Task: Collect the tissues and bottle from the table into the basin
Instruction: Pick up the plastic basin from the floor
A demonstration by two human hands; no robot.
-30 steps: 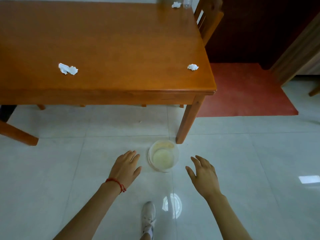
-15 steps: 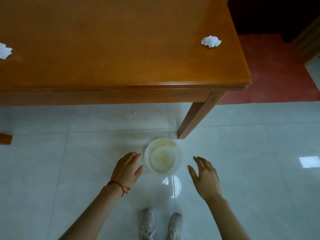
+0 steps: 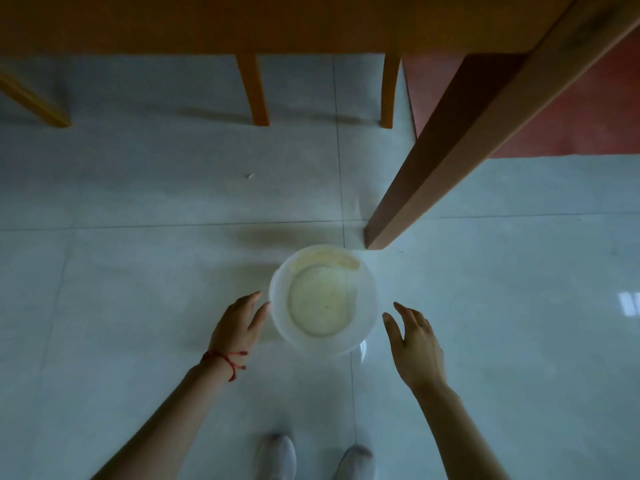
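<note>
I am looking almost straight down at a round, translucent white plastic basin (image 3: 322, 299) standing on the pale glossy floor tiles (image 3: 138, 271), just near of the foot of a brown wooden table leg (image 3: 446, 147) that slants up to the far right. The basin holds nothing that I can make out; its bottom looks yellowish and a brownish smear runs along its far inner wall.

My left hand (image 3: 239, 323) sits at the basin's left side, fingers straight and together, the thumb tip at the rim or touching it; I cannot tell which. It grips nothing. A red string bracelet (image 3: 225, 358) circles that wrist.

My right hand (image 3: 415, 344) is on the basin's right, fingers loosely spread and slightly bent, holding nothing, with a clear gap of floor between it and the basin wall. So the basin lies between my two hands, nearer the left one.

Two grey shoes (image 3: 277, 455) show at the near edge. Along the far edge runs the wooden table's underside (image 3: 242, 22), with thinner wooden legs (image 3: 256, 91) beyond, and a red mat (image 3: 588, 109) at far right.
</note>
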